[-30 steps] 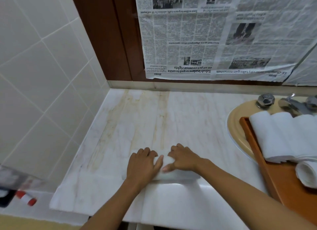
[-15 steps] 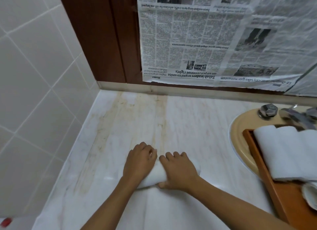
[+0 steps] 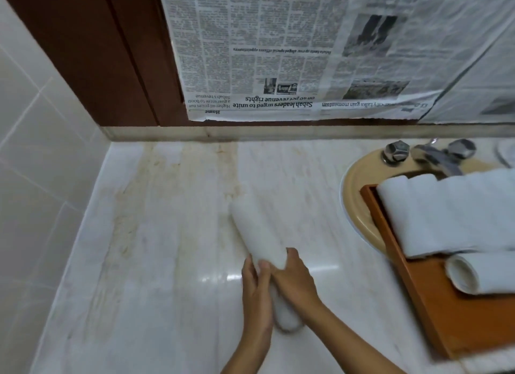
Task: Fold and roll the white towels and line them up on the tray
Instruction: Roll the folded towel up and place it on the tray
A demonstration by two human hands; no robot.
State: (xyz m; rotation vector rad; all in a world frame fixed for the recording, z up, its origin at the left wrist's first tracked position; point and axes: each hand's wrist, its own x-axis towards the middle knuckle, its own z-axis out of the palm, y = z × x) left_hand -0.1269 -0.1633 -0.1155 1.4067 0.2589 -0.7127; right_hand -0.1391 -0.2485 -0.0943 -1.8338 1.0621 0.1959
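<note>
A rolled white towel (image 3: 256, 228) lies at a slant on the marble counter (image 3: 156, 234), its far end pointing away from me. My left hand (image 3: 257, 293) and my right hand (image 3: 295, 279) grip its near half from either side, fingers curled round the roll. At the right an orange-brown tray (image 3: 434, 304) sits over the sink. Several rolled white towels (image 3: 451, 215) lie side by side at the tray's far end, and one more roll (image 3: 482, 273) lies in front of them.
The beige sink rim (image 3: 354, 206) and chrome tap (image 3: 440, 156) with its knobs lie behind the tray. White tiled wall runs along the left; a newspaper-covered mirror (image 3: 278, 53) and brown wood panel stand at the back.
The towel has gone from lying crosswise under both hands to a finished roll turned lengthwise, away from me. Both hands now hold its near end.
</note>
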